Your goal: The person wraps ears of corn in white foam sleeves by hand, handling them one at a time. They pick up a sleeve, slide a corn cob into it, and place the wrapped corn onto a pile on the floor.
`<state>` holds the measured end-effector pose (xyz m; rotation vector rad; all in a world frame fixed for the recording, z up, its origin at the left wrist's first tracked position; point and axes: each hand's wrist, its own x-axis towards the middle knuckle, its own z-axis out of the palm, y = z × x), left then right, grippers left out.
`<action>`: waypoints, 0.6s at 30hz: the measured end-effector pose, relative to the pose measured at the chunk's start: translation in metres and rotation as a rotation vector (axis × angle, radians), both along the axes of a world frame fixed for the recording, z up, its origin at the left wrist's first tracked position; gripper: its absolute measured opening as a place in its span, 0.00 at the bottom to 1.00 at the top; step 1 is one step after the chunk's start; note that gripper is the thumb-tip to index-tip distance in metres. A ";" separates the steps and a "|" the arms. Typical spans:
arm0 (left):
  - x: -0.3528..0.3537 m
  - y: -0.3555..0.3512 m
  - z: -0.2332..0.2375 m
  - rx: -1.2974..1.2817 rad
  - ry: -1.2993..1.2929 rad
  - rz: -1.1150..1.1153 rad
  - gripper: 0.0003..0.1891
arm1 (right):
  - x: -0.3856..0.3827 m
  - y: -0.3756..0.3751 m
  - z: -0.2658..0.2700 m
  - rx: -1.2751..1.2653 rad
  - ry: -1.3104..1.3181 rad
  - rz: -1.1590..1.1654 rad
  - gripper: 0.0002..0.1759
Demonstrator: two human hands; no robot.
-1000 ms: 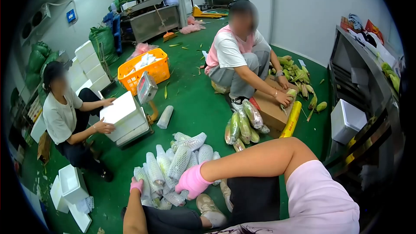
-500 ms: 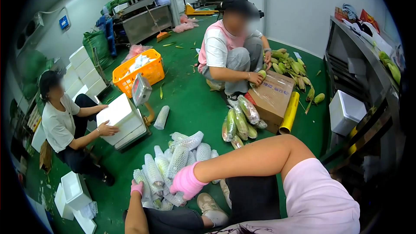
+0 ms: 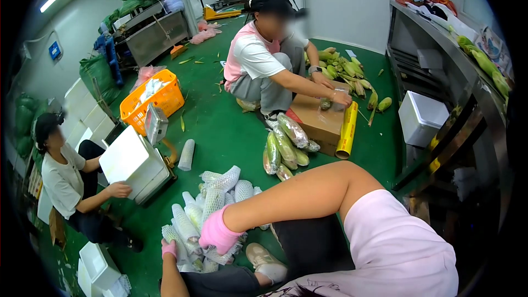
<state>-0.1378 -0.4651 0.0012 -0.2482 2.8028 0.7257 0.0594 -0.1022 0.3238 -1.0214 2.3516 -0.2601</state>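
Observation:
A pile of corn ears in white foam netting [image 3: 213, 201] lies on the floor at my feet. My right hand [image 3: 219, 233], in a pink glove, reaches down onto the near side of the pile. Its fingers curl over a netted ear; their tips are hidden. At the pile's left edge my left hand [image 3: 169, 248], also pink-gloved, closes around the lower part of another netted ear [image 3: 171, 235]. Beyond the pile, plastic-wrapped corn ears [image 3: 283, 146] lie together. A single netted ear [image 3: 186, 155] rests apart to the left.
Opposite, a crouching person [image 3: 264, 55] works with a film roll on a carton [image 3: 316, 118], beside a yellow tube [image 3: 347, 132]. At left, another person [image 3: 66, 176] holds a white foam box [image 3: 124, 157] on a scale. An orange crate [image 3: 159, 102] and metal shelf [image 3: 440, 38] flank the floor.
My view has shifted, so the scene sits further left. Both my hands stay at the pile. The crouching person's hands have moved across the carton toward the yellow tube.

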 end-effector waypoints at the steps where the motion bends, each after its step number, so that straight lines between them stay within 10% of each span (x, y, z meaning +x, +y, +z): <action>1: 0.000 -0.001 0.001 -0.008 -0.002 0.000 0.41 | 0.000 0.000 -0.001 0.001 0.008 0.002 0.28; 18: 0.001 0.000 0.001 -0.021 0.025 -0.004 0.39 | 0.000 -0.002 -0.001 0.030 0.034 0.002 0.28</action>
